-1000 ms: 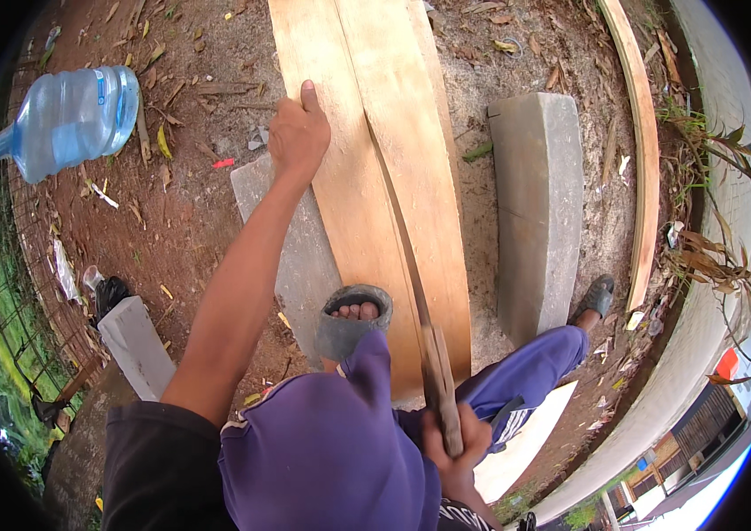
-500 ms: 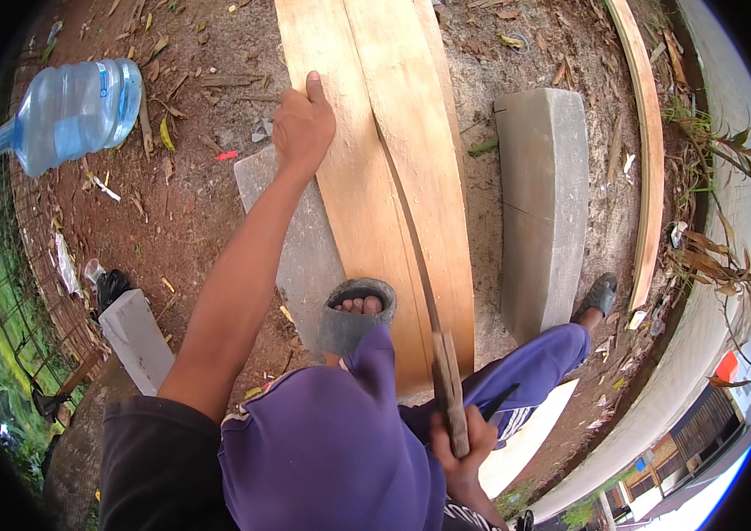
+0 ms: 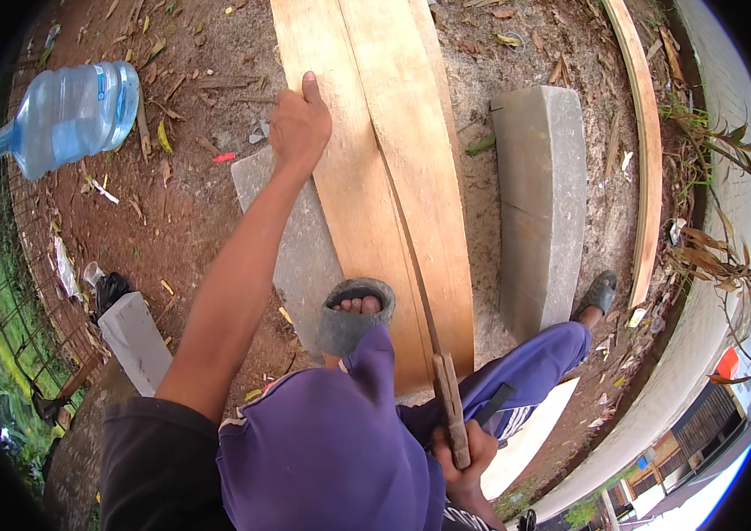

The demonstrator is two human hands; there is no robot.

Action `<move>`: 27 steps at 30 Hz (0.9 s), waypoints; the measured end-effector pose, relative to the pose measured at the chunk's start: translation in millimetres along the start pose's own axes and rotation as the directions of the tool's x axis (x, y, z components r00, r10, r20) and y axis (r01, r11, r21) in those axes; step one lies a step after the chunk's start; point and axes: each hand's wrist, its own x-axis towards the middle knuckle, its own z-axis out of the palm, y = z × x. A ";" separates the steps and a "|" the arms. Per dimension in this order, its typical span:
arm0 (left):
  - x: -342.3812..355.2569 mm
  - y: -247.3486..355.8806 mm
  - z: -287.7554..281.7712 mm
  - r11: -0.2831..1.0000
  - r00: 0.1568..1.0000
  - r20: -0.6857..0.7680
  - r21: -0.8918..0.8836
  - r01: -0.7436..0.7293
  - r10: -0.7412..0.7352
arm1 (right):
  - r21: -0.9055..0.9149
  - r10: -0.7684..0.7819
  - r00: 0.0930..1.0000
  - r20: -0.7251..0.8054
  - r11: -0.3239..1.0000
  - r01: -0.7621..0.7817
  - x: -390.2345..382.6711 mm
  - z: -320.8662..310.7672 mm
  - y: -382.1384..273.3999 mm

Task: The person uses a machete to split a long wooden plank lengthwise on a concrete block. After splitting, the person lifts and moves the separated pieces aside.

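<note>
**Saw [image 3: 448, 403] slides nearer to me along the board [image 3: 424, 133]**

Compared with half a second ago, the saw's wooden handle sits a little nearer to my body, while my left hand [image 3: 301, 133] keeps its place. My right hand [image 3: 479, 450] is closed around the near end of that handle, at the near right, beside my purple-clad leg. From the handle's far end the thin dark blade [image 3: 434, 339] runs into the long slit down the board; how deep it goes I can't tell.

The pale board lies lengthwise through the middle of the scene, from the far edge to its near end by my legs. My left hand is clasped over its left edge farther away, thumb on top, the fingers below hidden from me. My left foot, in a dark sandal [image 3: 349, 334], presses on the near left part of the board.

A grey slab [image 3: 291, 252] shows from under the board's left side. To the right, apart from the board, stands a grey concrete block [image 3: 539, 212], with a long timber strip [image 3: 647, 159] farther right. A clear blue water jug [image 3: 70, 119] lies on its side at the far left.
</note>
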 end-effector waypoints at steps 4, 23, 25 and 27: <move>0.3 5.3 7.0 1.000 1.000 0.012 0.000 -0.007 0.007 | 0.191 0.039 0.998 -0.052 0.981 -0.029 105.9 56.6 -11.5; 2.1 -5.3 3.5 0.997 0.999 0.016 0.052 -0.051 0.050 | 0.295 0.132 0.990 0.039 0.945 -0.138 188.0 104.3 -49.8; -0.1 -0.7 -2.8 0.999 1.000 0.019 0.031 -0.013 0.012 | 0.211 0.099 0.995 -0.022 0.973 -0.092 151.9 91.4 -20.1; 5.4 0.3 -1.9 0.999 1.000 0.000 0.025 -0.022 0.022 | 0.124 -0.028 0.997 -0.067 0.992 0.036 87.0 61.3 10.2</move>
